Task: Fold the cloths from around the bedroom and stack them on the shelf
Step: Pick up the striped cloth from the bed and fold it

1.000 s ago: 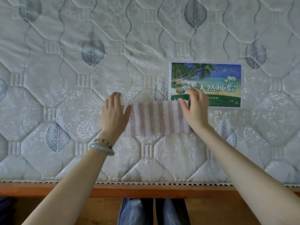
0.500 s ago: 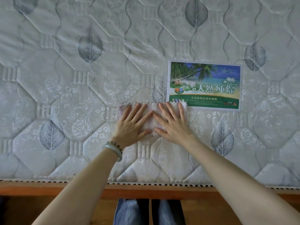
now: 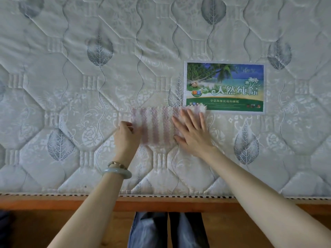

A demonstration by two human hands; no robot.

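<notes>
Pink-and-white cloth [image 3: 157, 126]: we see a striped, nubbly strip lying flat on the mattress [image 3: 71, 86], towards its near side, with the long side running left to right. Its far right corner overlaps the near edge of the printed label [image 3: 225, 86].
Left hand [image 3: 126, 136]: at the cloth's left end, with the fingers [image 3: 128, 124] curled together and clamped on that edge.
Right hand [image 3: 193, 133]: palm down on the cloth's right half, with the fingers [image 3: 192, 117] straight and spread apart, pressing and gripping nothing.
Step, as we judge it: a further fold, with the left end to be carried over to the right.
Risk, skewed fold: we expect uneven edges if the left end rises from a single pinch, because the unheld corner would droop.
Risk, slip: the mattress cover looks sheeny. If the right hand eases early, the whole strip could slide right.
Risk, trapped hand: the right hand lies where the flap would land, and a late withdrawal could drag the fold open.
Risk, spring-back: the thick pile may lift the flap unless it is pressed flat.
Label: we cannot tell whether it is fixed. If it is loose, the overlapping corner could pull it along.
Bed frame [image 3: 161, 205]: a wooden rail at the near edge, well apart from the cloth.
Shelf: not in view, and stacking is not yet done.
</notes>
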